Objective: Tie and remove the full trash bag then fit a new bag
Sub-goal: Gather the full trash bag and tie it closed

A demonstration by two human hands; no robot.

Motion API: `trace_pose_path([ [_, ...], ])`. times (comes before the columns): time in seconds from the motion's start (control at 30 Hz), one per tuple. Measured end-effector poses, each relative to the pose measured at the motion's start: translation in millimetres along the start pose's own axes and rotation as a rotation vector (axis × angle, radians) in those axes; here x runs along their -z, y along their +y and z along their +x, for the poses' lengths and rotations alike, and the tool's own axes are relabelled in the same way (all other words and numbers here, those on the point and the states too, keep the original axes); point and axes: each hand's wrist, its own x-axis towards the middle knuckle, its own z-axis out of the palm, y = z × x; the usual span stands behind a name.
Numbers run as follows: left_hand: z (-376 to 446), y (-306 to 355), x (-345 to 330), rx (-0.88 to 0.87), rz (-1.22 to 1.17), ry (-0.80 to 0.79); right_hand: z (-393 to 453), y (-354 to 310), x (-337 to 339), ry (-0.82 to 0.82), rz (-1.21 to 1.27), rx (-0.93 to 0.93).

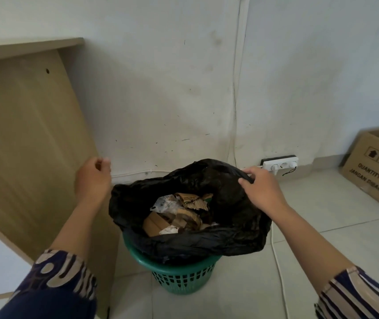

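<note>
The right hand (263,192) pinches the far right edge of the black trash bag (236,217) between curled fingers and thumb, lifting that part of the rim above the rest. The left hand (93,179) hangs in the air just left of the bag, fingers loosely curled and grasping nothing, clear of the plastic; it is slightly blurred. One bag is present, seated in one green slatted bin (181,276) that stands upright on the tiled floor (310,261). The bag's mouth faces up toward the camera and is open, its collar folded outward over the bin's rim on the near and left sides; its long axis runs vertically down into the bin. Inside lies a heap of torn brown cardboard and crumpled clear and white wrapping (177,214), reaching near the top. A wooden panel (29,139) leans close on the bin's left, leaving a narrow gap there. The wall corner sits directly behind. One white power strip (279,165) lies on the floor behind the right hand, and one white cable (278,270) trails along the floor beside the bin's right side. One cardboard box (374,171) stands well apart at the far right, with open floor between it and the bin.
</note>
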Motion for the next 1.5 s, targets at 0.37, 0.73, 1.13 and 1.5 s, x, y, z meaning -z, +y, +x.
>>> trace_pose_path([
  [0.37,-6.5,-39.0,-44.3,0.155,0.258,-0.518,-1.6,9.0,3.7,-0.068,-0.009,-0.011],
  [0.73,-3.4,-8.7,-39.9,0.051,-0.268,-0.198,-6.0,9.5,4.9,-0.048,0.007,-0.028],
  [1.13,-112.3,97.7,-75.3,-0.477,-0.102,-0.668,2.0,8.3,44.3,0.049,0.187,-0.001],
  [1.5,-149.9,113.9,-94.1,-0.573,-0.283,-0.453,-7.6,1.1,52.4,-0.069,0.182,-0.100],
])
